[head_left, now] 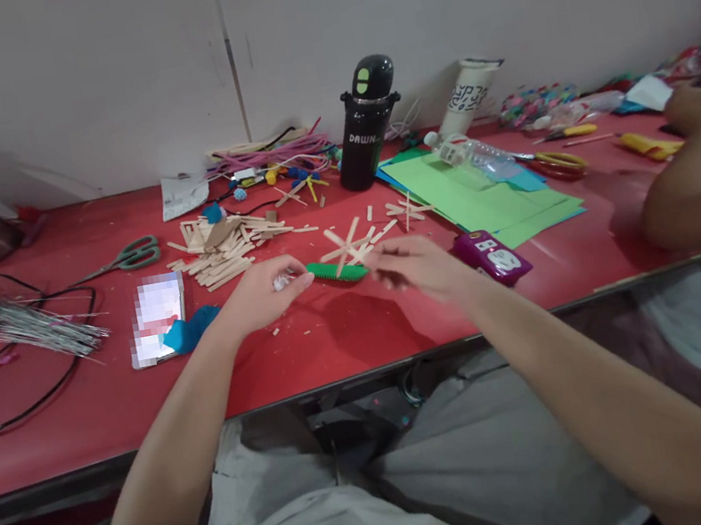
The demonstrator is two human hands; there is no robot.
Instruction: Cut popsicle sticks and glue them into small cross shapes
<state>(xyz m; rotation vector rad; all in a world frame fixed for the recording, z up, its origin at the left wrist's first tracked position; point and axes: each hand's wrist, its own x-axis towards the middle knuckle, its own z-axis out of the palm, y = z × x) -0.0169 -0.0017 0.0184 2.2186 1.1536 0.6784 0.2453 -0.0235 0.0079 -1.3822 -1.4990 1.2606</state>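
My left hand (265, 294) is closed, thumb against fingers, round a small whitish, partly clear thing (282, 282) that is mostly hidden. My right hand (419, 268) pinches one end of a star of crossed wooden craft sticks (347, 245), which spreads toward the left hand. Below the star, between both hands, lies a green toothed strip (337, 272) like a comb. A second stick star (407, 211) rests farther back. Behind my left hand is a heap of loose craft sticks (220, 254).
Left are a phone (157, 319), blue scrap (192, 329), scissors (138, 253) and thin wires (40, 326). A black bottle (369, 128) stands behind. Right lie green paper sheets (481, 199) and a purple pouch (492, 257). Another person's arm (686, 167) rests at far right.
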